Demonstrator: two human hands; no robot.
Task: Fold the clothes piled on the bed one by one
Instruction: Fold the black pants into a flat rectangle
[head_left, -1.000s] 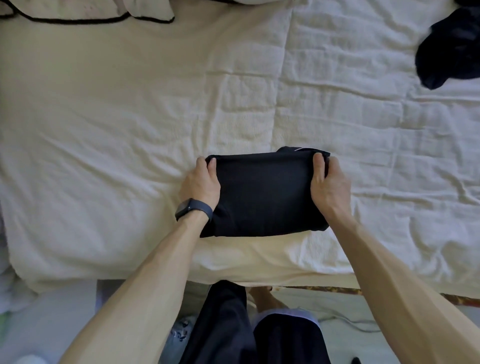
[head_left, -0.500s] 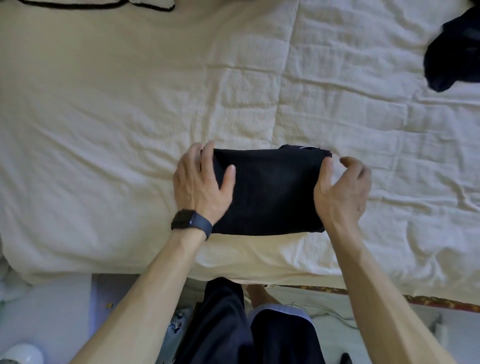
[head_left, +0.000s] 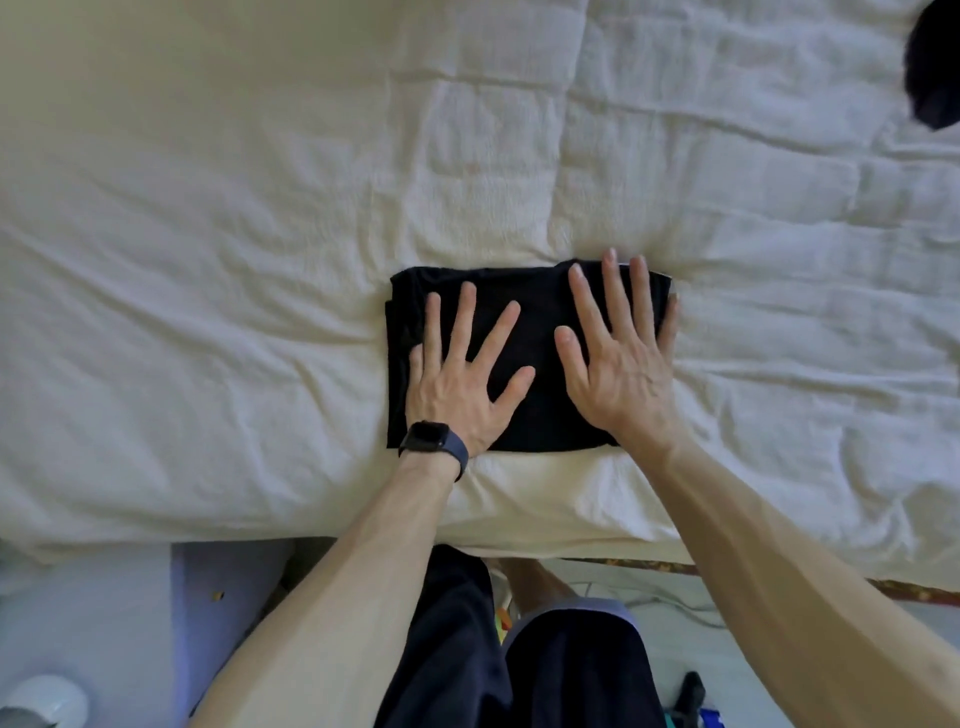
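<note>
Near the front edge of the bed (head_left: 260, 234), we press both palms flat on the folded black garment (head_left: 540, 312). Our left hand (head_left: 457, 384) covers its left half, our right hand (head_left: 618, 374) its right, fingers straight and spread, gripping nothing. Another dark garment (head_left: 935, 67) lies far right.

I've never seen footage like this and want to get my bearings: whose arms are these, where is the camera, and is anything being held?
No machine here: a person wears a camera on the head, looking down at their own arms. The left hand, with a dark wristwatch, and the right hand lie flat, fingers spread, on a folded black garment near the edge of a cream bed cover. Nothing is gripped; both press. Some dark cloth shows at the top right corner.
</note>
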